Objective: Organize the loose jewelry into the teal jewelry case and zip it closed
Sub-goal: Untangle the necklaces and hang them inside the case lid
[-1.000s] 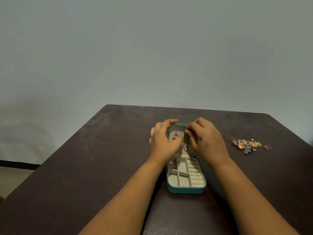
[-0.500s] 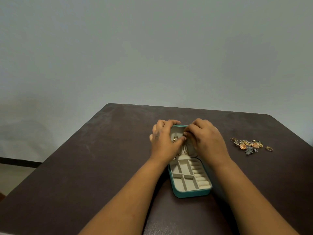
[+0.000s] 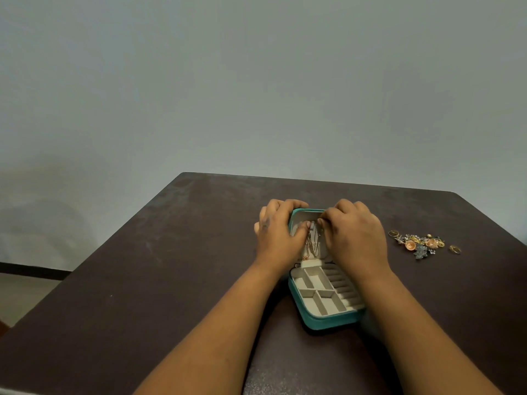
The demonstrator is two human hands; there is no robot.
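Teal jewelry case lay open on the dark table in front of you, its cream compartments facing up and its lid raised at the far end, thin chains hanging against the lid's inside. Your left hand curled round the lid's left edge while your right hand pinched its grip shut at the top of the chains. Loose jewelry sat in a small heap well apart to your right.
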